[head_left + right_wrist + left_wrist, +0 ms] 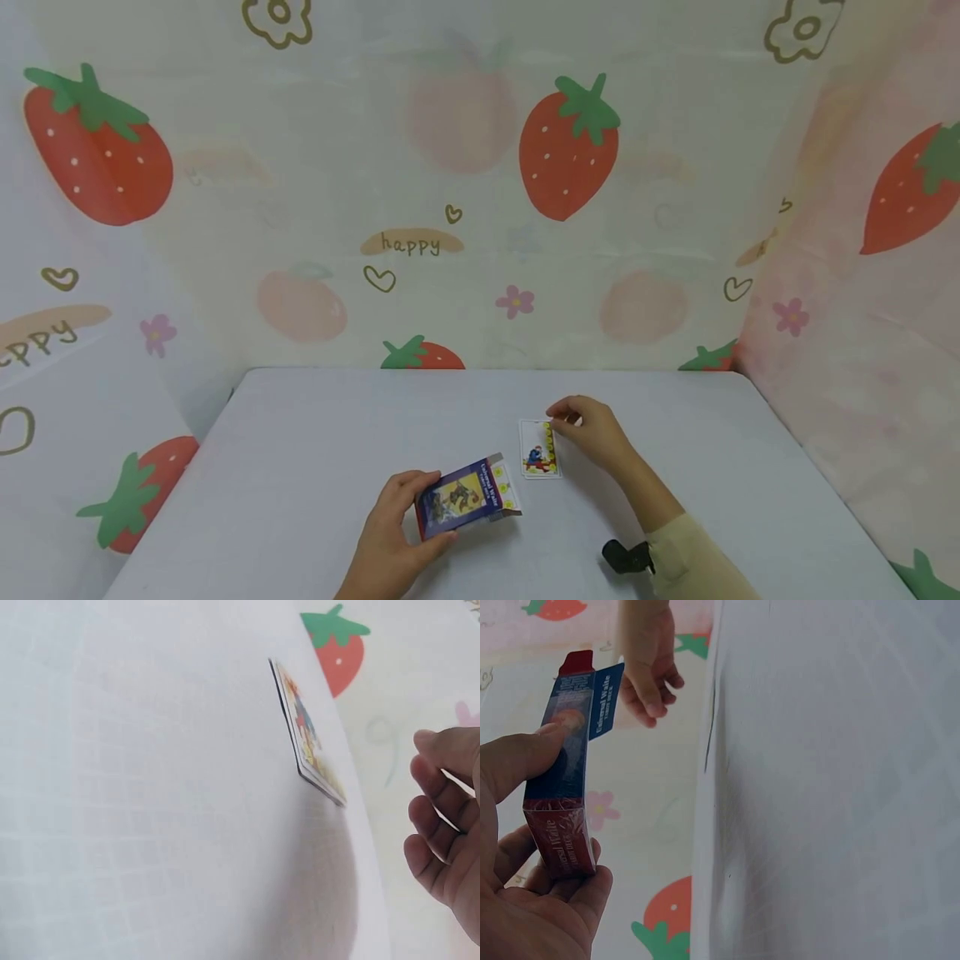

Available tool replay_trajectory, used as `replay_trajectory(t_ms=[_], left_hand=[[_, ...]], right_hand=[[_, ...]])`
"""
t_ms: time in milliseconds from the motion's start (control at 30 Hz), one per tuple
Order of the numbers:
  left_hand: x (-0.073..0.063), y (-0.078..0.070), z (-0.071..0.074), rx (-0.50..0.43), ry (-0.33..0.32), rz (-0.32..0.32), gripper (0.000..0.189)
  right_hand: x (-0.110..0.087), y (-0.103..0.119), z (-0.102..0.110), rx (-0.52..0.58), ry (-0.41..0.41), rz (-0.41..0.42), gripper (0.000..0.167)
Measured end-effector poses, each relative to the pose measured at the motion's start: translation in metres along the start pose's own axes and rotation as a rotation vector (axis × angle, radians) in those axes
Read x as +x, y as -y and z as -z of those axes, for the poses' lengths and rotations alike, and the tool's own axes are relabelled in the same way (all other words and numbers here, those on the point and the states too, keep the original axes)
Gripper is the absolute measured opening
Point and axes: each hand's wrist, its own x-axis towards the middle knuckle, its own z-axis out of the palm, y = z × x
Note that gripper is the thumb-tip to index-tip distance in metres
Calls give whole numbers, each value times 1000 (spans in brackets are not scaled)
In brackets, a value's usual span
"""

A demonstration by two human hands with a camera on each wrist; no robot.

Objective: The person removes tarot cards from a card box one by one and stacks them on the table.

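My left hand [390, 529] grips a dark blue and red tarot card box [453, 497], thumb on one face and fingers about the other side. The box is tilted, and its end flap [605, 701] stands open in the left wrist view. At that open end, a white piece with yellow discs [505, 486] shows. A small stack of tarot cards [538, 450] lies on the table to the right of the box. Just above the stack's right edge hovers my right hand [596, 433]. Its fingers are loosely bent with nothing between them, apart from the cards in the right wrist view.
Both hands are over a white-covered table [315, 450]. A black device [626, 557] sits at the right wrist by the sleeve. Behind the table hangs a strawberry-print curtain [337, 150], with more of it at both sides.
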Motion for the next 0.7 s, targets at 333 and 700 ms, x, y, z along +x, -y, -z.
replay_trajectory(t_ms=[333,700], left_hand=[[0,0,0,-7,-15,0,73],[0,0,-1,-2,-16,8,73]], right_hand=[[-23,14,9,29,-26,-40,14],[-47,29,16,61,-70,18,10]])
